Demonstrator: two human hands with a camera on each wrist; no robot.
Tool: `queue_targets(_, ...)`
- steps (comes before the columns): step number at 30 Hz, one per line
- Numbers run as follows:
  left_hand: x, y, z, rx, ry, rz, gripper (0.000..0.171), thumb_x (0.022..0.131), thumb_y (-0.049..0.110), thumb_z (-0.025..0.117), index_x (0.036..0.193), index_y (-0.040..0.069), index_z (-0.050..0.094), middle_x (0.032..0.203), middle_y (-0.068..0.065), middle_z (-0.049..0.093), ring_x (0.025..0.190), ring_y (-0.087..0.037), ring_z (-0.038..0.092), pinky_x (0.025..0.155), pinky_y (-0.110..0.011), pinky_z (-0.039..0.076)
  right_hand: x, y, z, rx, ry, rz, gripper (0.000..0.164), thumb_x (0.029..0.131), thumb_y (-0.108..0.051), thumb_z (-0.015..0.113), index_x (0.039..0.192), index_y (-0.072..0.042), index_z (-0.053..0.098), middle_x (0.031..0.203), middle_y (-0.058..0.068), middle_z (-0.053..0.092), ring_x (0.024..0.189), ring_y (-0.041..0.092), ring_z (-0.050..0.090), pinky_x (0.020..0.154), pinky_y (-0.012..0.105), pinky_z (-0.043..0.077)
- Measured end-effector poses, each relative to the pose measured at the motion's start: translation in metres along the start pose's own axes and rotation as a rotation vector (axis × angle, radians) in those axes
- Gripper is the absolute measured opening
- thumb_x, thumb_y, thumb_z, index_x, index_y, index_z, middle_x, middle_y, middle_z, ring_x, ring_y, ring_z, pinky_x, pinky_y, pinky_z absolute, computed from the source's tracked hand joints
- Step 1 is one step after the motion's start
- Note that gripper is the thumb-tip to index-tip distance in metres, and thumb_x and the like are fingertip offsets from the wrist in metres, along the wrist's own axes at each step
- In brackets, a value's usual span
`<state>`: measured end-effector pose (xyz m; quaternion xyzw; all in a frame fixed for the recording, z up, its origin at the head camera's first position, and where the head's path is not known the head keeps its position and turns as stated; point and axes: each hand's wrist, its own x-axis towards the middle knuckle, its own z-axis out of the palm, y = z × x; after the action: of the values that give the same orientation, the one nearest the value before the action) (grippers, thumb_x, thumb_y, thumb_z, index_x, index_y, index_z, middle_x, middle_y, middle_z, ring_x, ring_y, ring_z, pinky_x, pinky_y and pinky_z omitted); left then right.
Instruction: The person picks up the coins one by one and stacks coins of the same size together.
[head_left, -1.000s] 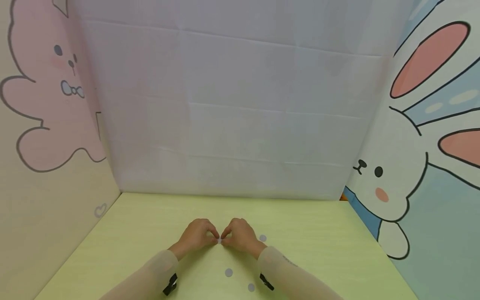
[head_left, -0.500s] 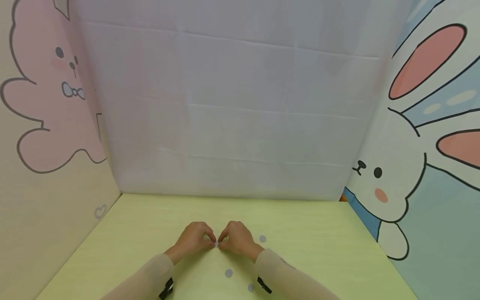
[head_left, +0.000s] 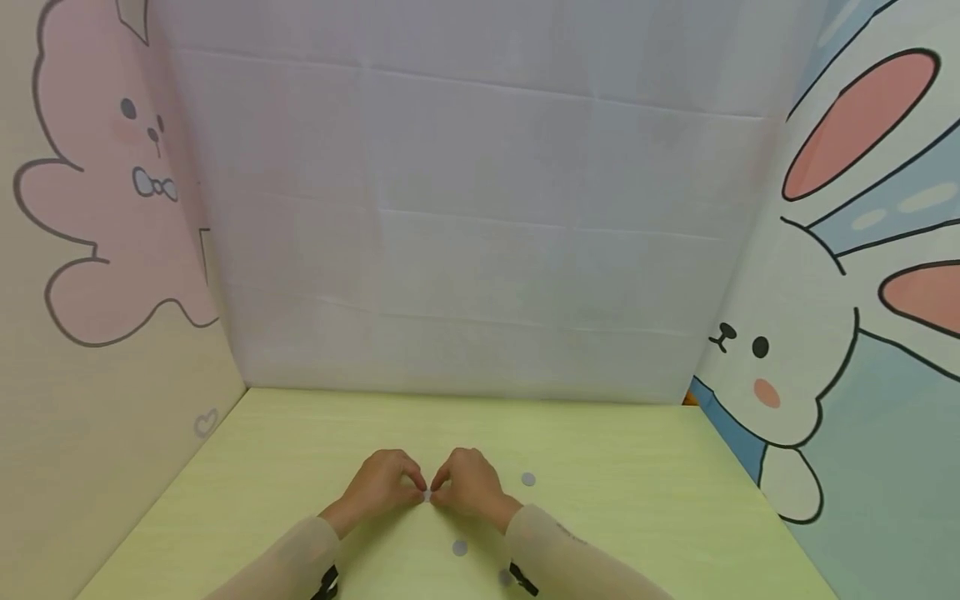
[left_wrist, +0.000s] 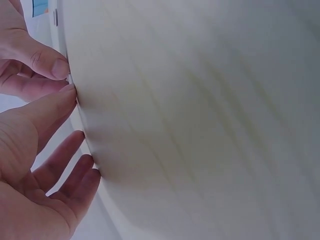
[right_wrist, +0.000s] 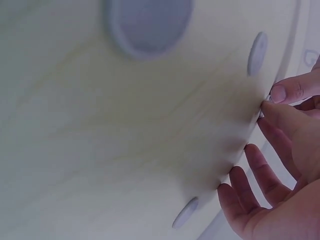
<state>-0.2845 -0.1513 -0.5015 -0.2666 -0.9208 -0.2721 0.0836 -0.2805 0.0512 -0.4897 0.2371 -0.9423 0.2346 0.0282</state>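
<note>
A small flat grey disc (head_left: 427,496) lies at the tabletop between my two hands, mostly covered by fingertips. My left hand (head_left: 381,483) pinches its left side with thumb and index finger, and my right hand (head_left: 468,485) does the same from the right. In the left wrist view, the thumb tips of the left hand (left_wrist: 35,145) and the other hand (left_wrist: 30,62) nearly meet at the table surface. The remaining fingers of the right hand (right_wrist: 280,170) rest with their tips on the table.
Three more grey discs lie on the pale yellow-green table (head_left: 315,433): a far right disc (head_left: 528,479), a nearer disc (head_left: 460,547) and a front disc (head_left: 505,577) beside the right sleeve. A white sheet (head_left: 465,250) stands behind, with cartoon-printed panels at both sides.
Both hands have slid a little to the left and nearer to me together, with the grey disc between their fingertips. The other discs stay in place.
</note>
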Motion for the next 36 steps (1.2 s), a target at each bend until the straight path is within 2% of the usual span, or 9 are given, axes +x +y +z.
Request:
queue_targets(9, -0.010, -0.001, -0.006, -0.007, -0.013, 0.009, 0.010, 0.080, 0.019, 0.093, 0.079, 0.021, 0.084, 0.099, -0.001, 0.081, 0.096, -0.026, 0.074, 0.086, -0.050, 0.061, -0.002, -0.008, 0.005, 0.010, 0.012, -0.007, 0.007, 0.082, -0.021, 0.092, 0.084, -0.021, 0.086, 0.102, -0.001, 0.075, 0.095, 0.018, 0.067, 0.087, 0.037, 0.060)
queue_targets(17, -0.018, -0.003, -0.008, 0.006, -0.014, 0.012, 0.012, 0.080, 0.019, 0.094, 0.078, 0.024, 0.083, 0.100, 0.000, 0.081, 0.096, -0.025, 0.073, 0.089, -0.051, 0.060, -0.005, -0.017, 0.006, 0.027, -0.028, 0.011, 0.009, 0.081, -0.021, 0.094, 0.083, -0.020, 0.085, 0.105, -0.002, 0.075, 0.100, 0.019, 0.068, 0.091, 0.040, 0.061)
queue_targets(24, -0.027, -0.001, -0.013, -0.014, -0.022, -0.007, 0.013, 0.079, 0.018, 0.094, 0.078, 0.024, 0.083, 0.103, -0.004, 0.080, 0.098, -0.028, 0.073, 0.091, -0.057, 0.058, -0.008, -0.024, 0.007, 0.009, -0.030, 0.001, 0.009, 0.079, -0.024, 0.094, 0.082, -0.023, 0.085, 0.099, -0.005, 0.071, 0.093, 0.012, 0.064, 0.083, 0.031, 0.059)
queue_targets(29, -0.032, -0.003, -0.014, -0.022, -0.029, -0.002, 0.012, 0.080, 0.020, 0.094, 0.078, 0.025, 0.083, 0.103, -0.004, 0.080, 0.099, -0.028, 0.073, 0.092, -0.058, 0.058, -0.010, -0.030, 0.008, 0.004, -0.019, -0.005, 0.010, 0.079, -0.023, 0.094, 0.080, -0.022, 0.085, 0.097, -0.005, 0.070, 0.092, 0.011, 0.063, 0.081, 0.029, 0.058)
queue_targets(36, -0.040, -0.007, -0.015, -0.004, -0.030, 0.002, 0.012, 0.080, 0.023, 0.094, 0.079, 0.028, 0.083, 0.104, -0.001, 0.080, 0.100, -0.026, 0.073, 0.092, -0.057, 0.058, -0.014, -0.037, 0.012, 0.017, -0.010, -0.021, 0.012, 0.078, -0.023, 0.096, 0.079, -0.021, 0.084, 0.104, -0.001, 0.072, 0.097, 0.020, 0.066, 0.090, 0.043, 0.062)
